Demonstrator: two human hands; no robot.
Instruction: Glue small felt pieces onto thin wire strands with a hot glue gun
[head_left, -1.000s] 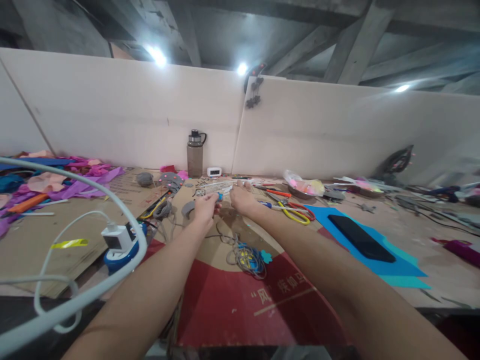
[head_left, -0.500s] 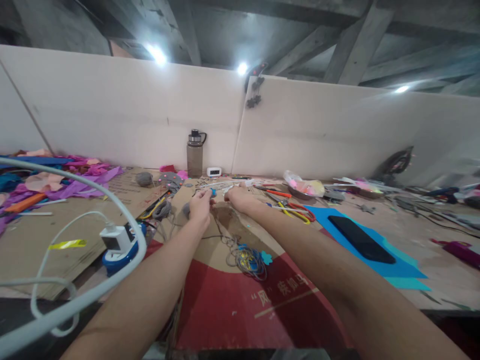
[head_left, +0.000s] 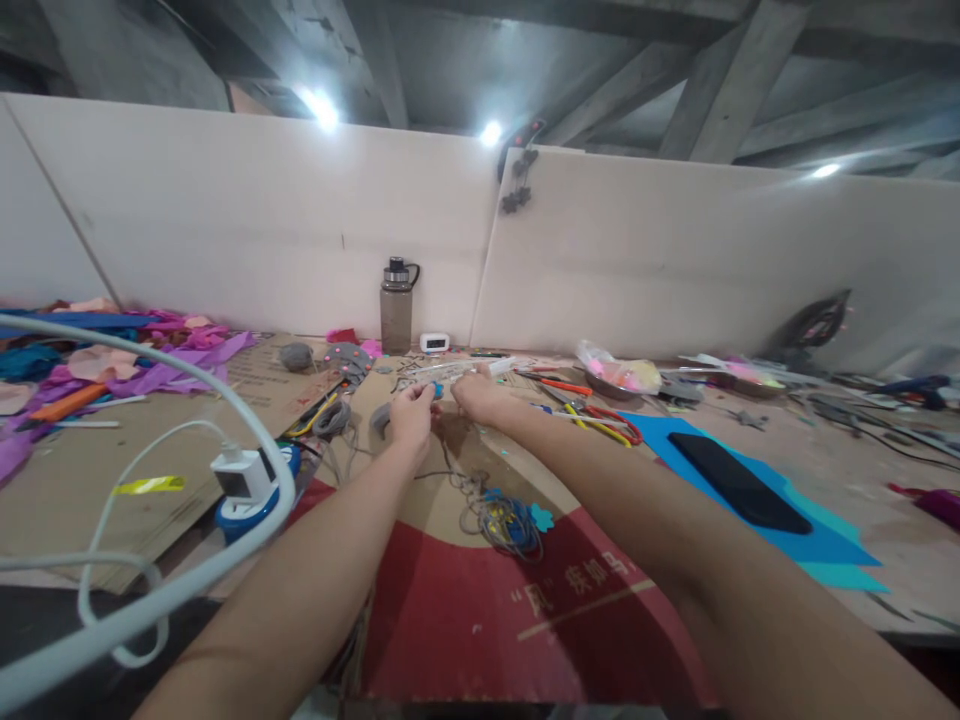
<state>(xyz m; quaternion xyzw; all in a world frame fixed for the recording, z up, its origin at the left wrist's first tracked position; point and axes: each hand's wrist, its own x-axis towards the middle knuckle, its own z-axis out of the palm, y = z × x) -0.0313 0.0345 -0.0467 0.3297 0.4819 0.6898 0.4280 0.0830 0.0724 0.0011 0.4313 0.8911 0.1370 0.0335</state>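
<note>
Both my arms reach forward over a cardboard-covered table. My left hand is closed in a pinch on a small blue piece with a thin wire. My right hand is closed too, fingers meeting the left hand's at the same small piece; what it grips is too small to name. A tangle of grey, blue and yellow wire lies on the cardboard below the hands, with a small blue flower shape beside it. A long clear plastic strip lies just beyond the hands.
A water bottle and small white clock stand by the back wall. Scissors and a black phone on blue sheets lie right. A white charger with cable sits left, near purple and pink scraps.
My hands have drawn closer together and stayed pinched at the small blue piece. The view shifted slightly, so the table items sit a little further right and lower.
</note>
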